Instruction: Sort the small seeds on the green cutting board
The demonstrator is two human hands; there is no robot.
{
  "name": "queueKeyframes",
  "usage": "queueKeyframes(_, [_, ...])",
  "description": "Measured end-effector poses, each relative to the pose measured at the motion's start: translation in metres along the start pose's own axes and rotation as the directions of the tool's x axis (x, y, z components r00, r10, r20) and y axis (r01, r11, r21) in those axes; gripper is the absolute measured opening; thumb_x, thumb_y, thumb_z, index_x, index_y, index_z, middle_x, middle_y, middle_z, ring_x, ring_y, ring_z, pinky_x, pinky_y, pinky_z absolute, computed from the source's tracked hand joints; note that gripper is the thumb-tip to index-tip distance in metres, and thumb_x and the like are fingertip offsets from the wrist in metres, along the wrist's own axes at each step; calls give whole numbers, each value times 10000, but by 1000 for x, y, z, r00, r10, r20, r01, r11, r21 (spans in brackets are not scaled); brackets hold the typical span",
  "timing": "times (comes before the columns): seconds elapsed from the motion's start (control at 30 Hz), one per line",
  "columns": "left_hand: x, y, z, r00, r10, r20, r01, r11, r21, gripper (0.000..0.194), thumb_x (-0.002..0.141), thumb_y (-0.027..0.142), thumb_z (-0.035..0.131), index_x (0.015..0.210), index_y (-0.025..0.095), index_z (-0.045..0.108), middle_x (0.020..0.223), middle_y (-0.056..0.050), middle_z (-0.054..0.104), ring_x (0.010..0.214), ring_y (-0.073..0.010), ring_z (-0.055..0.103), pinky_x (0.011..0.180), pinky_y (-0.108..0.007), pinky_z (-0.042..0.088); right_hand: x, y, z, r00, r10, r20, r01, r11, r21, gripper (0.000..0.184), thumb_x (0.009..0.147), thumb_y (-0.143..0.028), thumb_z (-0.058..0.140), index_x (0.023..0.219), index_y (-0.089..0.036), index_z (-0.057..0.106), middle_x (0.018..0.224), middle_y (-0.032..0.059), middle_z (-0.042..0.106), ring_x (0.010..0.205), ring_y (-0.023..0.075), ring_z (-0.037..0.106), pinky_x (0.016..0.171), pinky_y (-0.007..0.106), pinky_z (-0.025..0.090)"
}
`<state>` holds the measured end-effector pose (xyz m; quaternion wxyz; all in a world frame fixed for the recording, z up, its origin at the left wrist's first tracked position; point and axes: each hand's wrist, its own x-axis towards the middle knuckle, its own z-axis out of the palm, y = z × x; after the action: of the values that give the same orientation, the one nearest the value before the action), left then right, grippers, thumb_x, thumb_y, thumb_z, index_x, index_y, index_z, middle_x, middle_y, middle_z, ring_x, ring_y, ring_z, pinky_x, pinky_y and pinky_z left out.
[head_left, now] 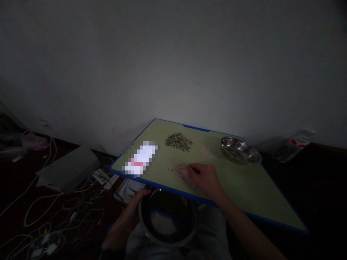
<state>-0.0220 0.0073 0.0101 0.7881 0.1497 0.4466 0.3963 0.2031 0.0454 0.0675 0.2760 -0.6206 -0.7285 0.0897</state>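
Note:
My left hand (137, 204) grips the left rim of a deep round bowl (162, 224) above my lap, just under the table's front edge. The bowl's inside is too dark to make out. On the table, my right hand (204, 178) has its fingers pinched at a see-through plastic piece with red print (182, 171), which lies near the front edge. A few dark grains (170, 169) lie just left of this piece. Farther back spreads a loose heap of mixed dark and pale grains (179, 141). A thin patch of whitish bits (207, 152) lies to its right.
A shiny metal basin (241, 150) stands at the table's right side. A bright, blurred-out screen (141, 159) lies at the left. The pale green table (260, 195) has a blue rim and meets the wall behind. Tangled cables (73, 213) and a box (69, 168) are on the floor, left.

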Motion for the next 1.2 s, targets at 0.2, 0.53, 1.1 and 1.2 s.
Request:
queueKeyframes(0.2, [-1,2,-1,996,23,-86,-19,999,43,150,655,299,608,657,176,694,606,-8,723,606,-195,631,654,-298,465,-3,-3,-1,1000,9,-17,-8,998,68,305,804,-295,455,697,-172,713,616,38,677,509,124,560,507,216,345])
queueKeyframes(0.53, [0,3,-1,999,33,-41,-31,998,56,166,665,295,592,697,167,692,604,-20,717,660,-213,648,685,-301,456,2,-3,1,999,42,6,-42,999,-1,322,795,-299,441,666,-162,703,568,35,649,489,118,533,466,216,292])
queueKeyframes(1.1, [-12,6,5,1000,-5,-16,5,999,-45,185,693,342,592,751,188,678,642,-15,725,717,-228,665,699,-320,474,10,0,-4,990,-50,135,31,991,134,308,798,-302,443,676,-173,695,540,-15,610,483,99,502,467,202,300])
queueKeyframes(1.2, [-6,5,0,999,31,-37,-31,999,-20,171,675,319,604,728,176,682,648,-20,728,687,-220,663,709,-316,471,8,-1,-4,992,-41,119,25,990,141,310,802,-305,445,679,-168,695,538,-11,614,472,100,500,463,205,300])
